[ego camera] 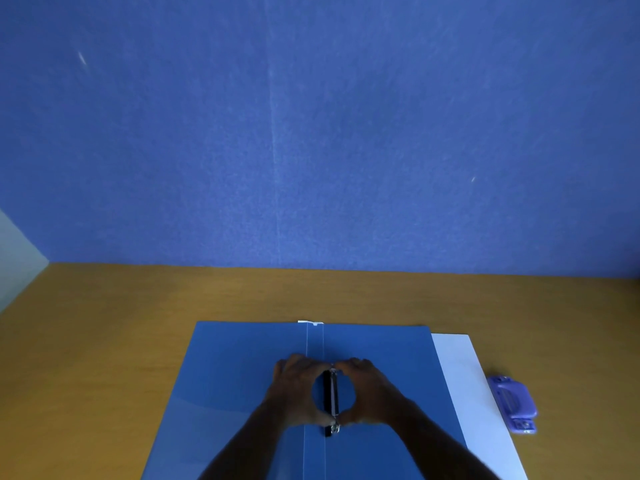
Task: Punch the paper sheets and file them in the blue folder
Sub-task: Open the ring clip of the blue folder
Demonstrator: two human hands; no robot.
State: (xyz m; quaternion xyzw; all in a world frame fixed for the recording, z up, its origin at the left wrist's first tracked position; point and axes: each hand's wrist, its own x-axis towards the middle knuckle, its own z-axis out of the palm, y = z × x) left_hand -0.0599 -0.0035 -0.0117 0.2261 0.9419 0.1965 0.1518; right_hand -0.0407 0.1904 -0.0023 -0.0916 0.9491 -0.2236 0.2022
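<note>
The blue folder lies open and flat on the wooden desk, its spine running away from me. On the spine sits a black and metal ring clip. My left hand and my right hand curve around that clip from either side, fingertips touching its far and near ends. White paper sheets lie partly under the folder's right flap, sticking out to the right. A purple hole punch rests on the desk to the right of the sheets.
The wooden desk ends at a blue felt partition wall behind the folder. A pale panel stands at the far left. A small white tab shows at the folder's far edge.
</note>
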